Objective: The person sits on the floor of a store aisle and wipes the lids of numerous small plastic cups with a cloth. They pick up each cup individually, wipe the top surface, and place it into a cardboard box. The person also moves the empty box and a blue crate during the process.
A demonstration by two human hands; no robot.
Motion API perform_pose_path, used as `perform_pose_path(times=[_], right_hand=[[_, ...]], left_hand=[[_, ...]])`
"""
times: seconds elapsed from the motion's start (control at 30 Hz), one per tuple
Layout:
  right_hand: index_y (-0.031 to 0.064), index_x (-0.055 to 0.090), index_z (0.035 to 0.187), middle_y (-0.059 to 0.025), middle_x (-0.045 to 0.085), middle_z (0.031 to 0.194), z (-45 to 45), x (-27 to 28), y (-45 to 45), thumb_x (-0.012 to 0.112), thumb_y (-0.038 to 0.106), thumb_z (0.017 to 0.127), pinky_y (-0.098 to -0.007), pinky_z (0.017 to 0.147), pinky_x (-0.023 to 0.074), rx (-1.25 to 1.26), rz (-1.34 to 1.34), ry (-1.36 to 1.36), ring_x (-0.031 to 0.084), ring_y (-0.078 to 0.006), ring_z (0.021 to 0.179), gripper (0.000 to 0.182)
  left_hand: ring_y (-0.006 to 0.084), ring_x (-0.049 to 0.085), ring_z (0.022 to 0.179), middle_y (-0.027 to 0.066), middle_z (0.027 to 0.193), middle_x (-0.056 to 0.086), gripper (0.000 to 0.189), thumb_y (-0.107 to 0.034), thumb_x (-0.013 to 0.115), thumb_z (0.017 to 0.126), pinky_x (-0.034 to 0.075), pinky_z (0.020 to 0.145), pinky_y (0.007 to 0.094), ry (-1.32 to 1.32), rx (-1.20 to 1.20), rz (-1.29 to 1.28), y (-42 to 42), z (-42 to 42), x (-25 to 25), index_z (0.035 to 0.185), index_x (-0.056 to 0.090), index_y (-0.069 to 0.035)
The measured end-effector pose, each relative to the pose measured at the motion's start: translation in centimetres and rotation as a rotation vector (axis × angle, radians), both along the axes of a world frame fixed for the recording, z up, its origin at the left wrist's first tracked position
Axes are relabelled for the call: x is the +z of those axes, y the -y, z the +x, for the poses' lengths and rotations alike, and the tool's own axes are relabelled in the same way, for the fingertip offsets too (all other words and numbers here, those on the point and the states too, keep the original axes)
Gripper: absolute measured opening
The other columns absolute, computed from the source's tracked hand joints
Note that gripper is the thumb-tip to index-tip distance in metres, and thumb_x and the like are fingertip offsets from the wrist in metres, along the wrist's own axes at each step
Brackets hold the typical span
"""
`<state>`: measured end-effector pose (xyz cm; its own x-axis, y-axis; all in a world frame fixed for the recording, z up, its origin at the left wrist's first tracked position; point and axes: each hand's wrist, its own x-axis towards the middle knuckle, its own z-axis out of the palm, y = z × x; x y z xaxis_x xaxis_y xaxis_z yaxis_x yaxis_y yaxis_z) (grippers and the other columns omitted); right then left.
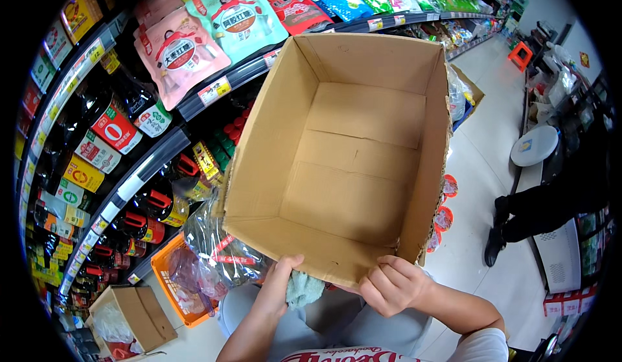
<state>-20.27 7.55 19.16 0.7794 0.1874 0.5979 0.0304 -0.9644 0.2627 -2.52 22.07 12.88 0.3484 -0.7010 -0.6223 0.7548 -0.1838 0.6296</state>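
An open cardboard box [359, 158], with nothing inside it, is tilted up before me so that I look into it. My left hand [282, 284] grips its near wall, thumb over the rim. A pale green cloth [303, 290] hangs at that hand, against the outside of the box; whether the fingers hold it too is hidden. Farther right along the same wall, my right hand [394, 284] is closed over the rim near the corner. The box's right edge looks torn and rough.
Shelves on the left hold sauce bottles [116, 124] and sugar pouches [182, 58]. An orange plastic basket [187, 284] with plastic bags and a smaller cardboard box [138, 313] stand on the floor. Red-lidded tubs [443, 218] lie right of the box. A person's dark-clothed legs [534, 216] are farther right.
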Motion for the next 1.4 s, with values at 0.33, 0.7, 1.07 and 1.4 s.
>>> perform_pose_path(times=[0.33,0.7,1.07,1.4], right_hand=[[0.0009,0.056,0.109,-0.0142,0.06,0.116,-2.4,5.6,6.6,0.08,0.019,0.077,-0.0395,0.092,0.0483,-0.337,0.691,0.35,0.061,-0.0276,0.103,0.044],[0.011,0.058,0.131,-0.0088,0.067,0.118,-6.8,7.3,16.8,0.071,0.006,0.083,-0.0313,0.096,0.0458,-0.594,1.202,0.166,0.061,-0.02,0.111,0.05],[0.0132,0.06,0.127,-0.0189,0.068,0.105,-7.6,-0.6,15.6,0.06,0.014,0.092,-0.0363,0.086,0.0488,-0.621,1.326,0.294,0.066,-0.0324,0.098,0.035],[0.0075,0.066,0.118,-0.0196,0.07,0.099,-5.9,-2.6,16.4,0.061,0.017,0.091,-0.0382,0.083,0.0487,-0.722,1.358,0.107,0.067,-0.0312,0.094,0.029]], left_hand=[[0.0182,0.062,0.073,0.0079,0.088,0.062,0.021,-0.017,0.061,0.08,0.053,0.065,0.0336,0.024,0.111,0.162,-1.7,2.5,-1.5,0.095,0.061,-0.001],[0.0202,0.058,0.071,0.008,0.088,0.059,0.023,-0.011,0.059,0.074,0.05,0.064,0.0331,0.465,0.066,0.225,-4.0,5.9,-1.3,0.094,0.057,0.0],[0.0248,0.04,0.133,0.0172,0.148,0.039,0.07,-0.017,0.06,0.093,0.031,0.111,0.0356,1.229,-0.04,0.265,-5.0,9.9,0.5,0.15,0.024,0.004],[0.0183,0.065,0.094,0.0142,0.105,0.07,0.051,-0.005,0.061,0.078,0.049,0.085,0.031,1.518,-0.256,0.239,-1.8,16.8,6.9,0.129,0.057,-0.001]])
